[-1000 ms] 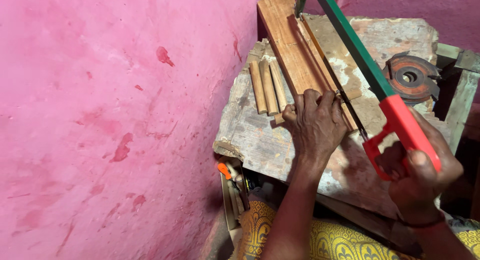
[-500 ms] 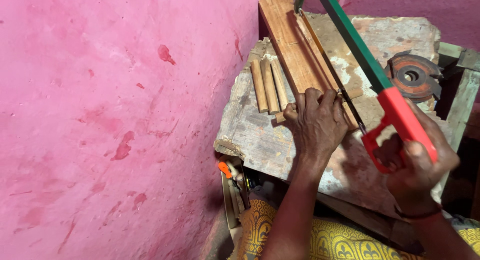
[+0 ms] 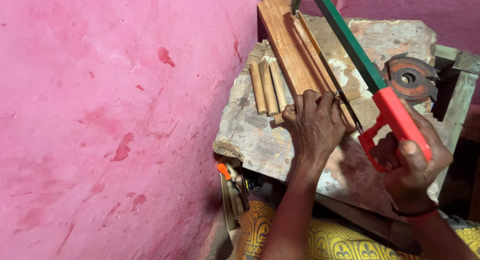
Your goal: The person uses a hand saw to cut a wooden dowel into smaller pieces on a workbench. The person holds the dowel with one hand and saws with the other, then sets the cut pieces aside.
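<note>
My left hand (image 3: 316,124) presses down on a short wooden dowel against a long wooden guide board (image 3: 290,45) lying on a worn workbench (image 3: 260,140). My right hand (image 3: 411,164) grips the red handle of a hacksaw (image 3: 367,77) with a green frame. Its blade runs along the board's groove just right of my left fingers. Three cut wooden dowels (image 3: 268,87) lie side by side left of the board.
A pink wall (image 3: 115,115) stands close on the left. A rusty toothed cutter disc (image 3: 410,79) rests at the bench's right side. A small box of tools with an orange-handled one (image 3: 231,185) sits below the bench. Yellow patterned cloth (image 3: 345,242) covers my lap.
The hacksaw and my right hand have slid slightly toward me along the board. My left hand has stayed pressed in place.
</note>
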